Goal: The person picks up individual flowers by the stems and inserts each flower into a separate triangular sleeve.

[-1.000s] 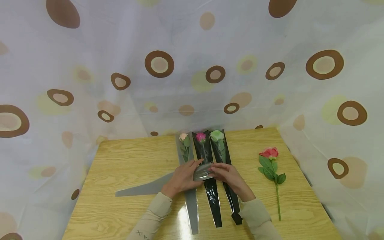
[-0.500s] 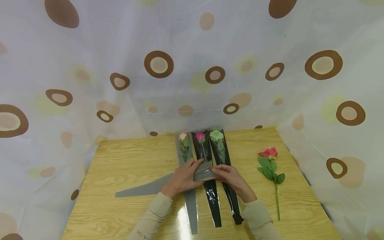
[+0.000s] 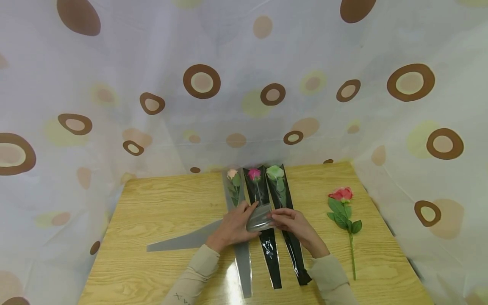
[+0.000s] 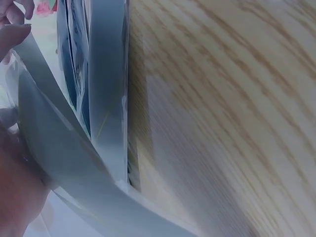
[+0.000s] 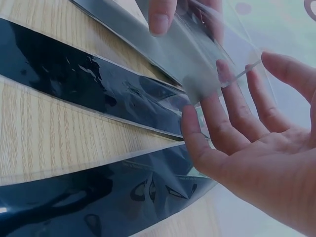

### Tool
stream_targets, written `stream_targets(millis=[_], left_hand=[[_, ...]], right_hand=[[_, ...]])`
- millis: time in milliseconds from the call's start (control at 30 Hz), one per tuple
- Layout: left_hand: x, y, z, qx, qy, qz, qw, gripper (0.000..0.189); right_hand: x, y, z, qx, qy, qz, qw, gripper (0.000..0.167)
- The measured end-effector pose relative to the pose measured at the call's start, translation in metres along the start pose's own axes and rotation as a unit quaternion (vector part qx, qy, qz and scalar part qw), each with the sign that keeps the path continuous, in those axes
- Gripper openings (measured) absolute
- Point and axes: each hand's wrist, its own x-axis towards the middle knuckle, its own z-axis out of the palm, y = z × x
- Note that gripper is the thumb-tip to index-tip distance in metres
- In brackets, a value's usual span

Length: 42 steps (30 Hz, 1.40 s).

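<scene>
A grey flower sleeve with a clear film front (image 3: 259, 218) is held between both hands at the table's middle, its narrow tail reaching out left beneath the left forearm. My left hand (image 3: 232, 224) grips its side; in the left wrist view the sleeve (image 4: 59, 138) curves across that hand. The right hand (image 3: 295, 226) pinches the mouth's edge. In the right wrist view, the right hand's thumb (image 5: 286, 69) meets the clear film's rim, with several fingers behind the film, and the mouth bulges apart. No flower shows inside this sleeve.
Under the hands lie wrapped artificial roses: a peach rose (image 3: 232, 173) in a grey sleeve, a magenta rose (image 3: 254, 173) and a pale green rose (image 3: 275, 171) in black sleeves. A loose coral-pink rose (image 3: 342, 194) lies at the right of the wooden table (image 3: 167, 199). A patterned curtain surrounds it.
The right fingers have shifted slightly along the sleeve's edge, and its mouth looks a little wider and rounder. The left hand stays nearly still.
</scene>
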Motion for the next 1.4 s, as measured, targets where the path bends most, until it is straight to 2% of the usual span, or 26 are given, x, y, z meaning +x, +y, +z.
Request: stream_targets(millis=[533, 633, 833, 933, 1000, 1133, 1233, 1333, 1400], left_hand=[[0.001, 0.004, -0.001, 0.007, -0.006, 0.002, 1.0, 0.097], [0.001, 0.004, -0.001, 0.012, -0.005, 0.002, 0.9999, 0.097], [0.001, 0.003, -0.001, 0.024, -0.005, 0.006, 0.9997, 0.098], [0.0, 0.004, -0.002, 0.022, -0.007, 0.006, 0.9997, 0.098], [0.0, 0.004, -0.004, 0.017, -0.005, 0.005, 0.9998, 0.098], [0.0, 0.003, -0.005, 0.003, 0.001, 0.001, 1.0, 0.098], [-0.001, 0.002, -0.004, 0.002, 0.003, -0.001, 1.0, 0.098], [-0.002, 0.002, -0.004, 0.005, 0.005, 0.001, 1.0, 0.098], [-0.002, 0.002, -0.004, 0.007, 0.008, 0.002, 0.9999, 0.098]], right_hand=[[-0.003, 0.001, -0.004, 0.0, 0.033, -0.011, 0.9994, 0.043], [-0.006, 0.001, -0.008, 0.005, 0.056, -0.013, 0.9983, 0.046], [-0.021, 0.004, -0.03, 0.002, 0.145, -0.019, 0.9893, 0.051], [-0.035, 0.01, -0.049, -0.043, 0.199, -0.014, 0.9789, 0.05], [-0.046, 0.015, -0.063, -0.088, 0.237, -0.007, 0.9676, 0.049], [-0.069, 0.031, -0.094, -0.18, 0.287, 0.025, 0.9406, 0.049], [-0.082, 0.042, -0.114, -0.237, 0.316, 0.061, 0.9164, 0.047], [-0.088, 0.051, -0.127, -0.264, 0.35, 0.081, 0.8952, 0.043], [-0.088, 0.055, -0.133, -0.27, 0.367, 0.082, 0.8863, 0.041]])
